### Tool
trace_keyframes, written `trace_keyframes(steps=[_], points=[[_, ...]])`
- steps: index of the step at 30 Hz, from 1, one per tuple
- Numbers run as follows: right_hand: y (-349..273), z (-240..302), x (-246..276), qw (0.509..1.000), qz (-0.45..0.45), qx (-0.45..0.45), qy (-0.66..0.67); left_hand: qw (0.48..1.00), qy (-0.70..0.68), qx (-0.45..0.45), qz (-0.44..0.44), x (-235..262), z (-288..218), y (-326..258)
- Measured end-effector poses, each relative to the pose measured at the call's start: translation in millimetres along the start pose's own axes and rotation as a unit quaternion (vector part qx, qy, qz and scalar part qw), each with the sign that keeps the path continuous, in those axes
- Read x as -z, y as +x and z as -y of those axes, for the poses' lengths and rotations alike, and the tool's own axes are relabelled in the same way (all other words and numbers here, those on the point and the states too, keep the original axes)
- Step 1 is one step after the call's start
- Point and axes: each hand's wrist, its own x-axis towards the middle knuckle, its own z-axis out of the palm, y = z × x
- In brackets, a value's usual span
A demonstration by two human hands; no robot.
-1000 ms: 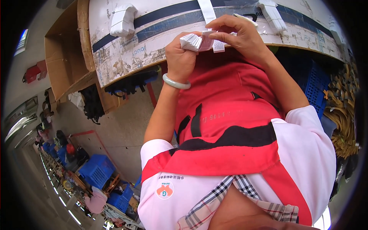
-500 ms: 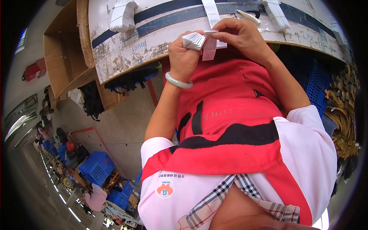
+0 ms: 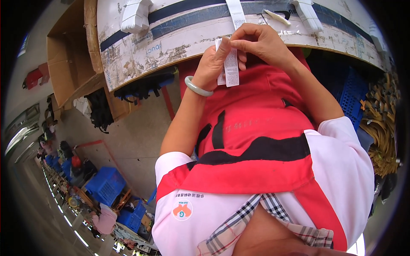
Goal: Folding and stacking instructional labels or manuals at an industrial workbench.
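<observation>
My left hand [image 3: 208,67], with a pale bangle at its wrist, is closed around white printed labels [image 3: 231,70] just in front of the table edge. Its thumb points up along them, and the ends of the labels hang below the fingers. My right hand [image 3: 264,45] meets it from the right, thumb and forefinger pinched at the top of the labels. Behind the hands, a long white printed label strip [image 3: 236,13] lies on the table. A white tapered tool [image 3: 276,17] rests to its right.
On the worn white table [image 3: 128,64] stand two banded bundles of white strips, a left bundle [image 3: 136,17] and a right bundle [image 3: 306,16]. An open cardboard box [image 3: 72,55] is at the left. Blue crates [image 3: 354,96] and tan straps [image 3: 378,136] sit at the right.
The fanned, folded labels in my left hand have turned and now hang flat with their print showing. My left hand has rotated, thumb up; my right fingers have shifted slightly left and down.
</observation>
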Motion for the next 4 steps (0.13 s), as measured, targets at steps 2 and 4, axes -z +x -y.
trace_keyframes(steps=[2,4], points=[[6.0,-7.7,6.6,0.998,0.014,0.005,0.062,0.999,-0.025,-0.038,-0.011,1.3,9.3,2.1],[20.0,-8.5,24.7,0.942,-0.136,0.123,-0.282,0.998,-0.061,-0.025,0.012,7.5,7.2,2.6]])
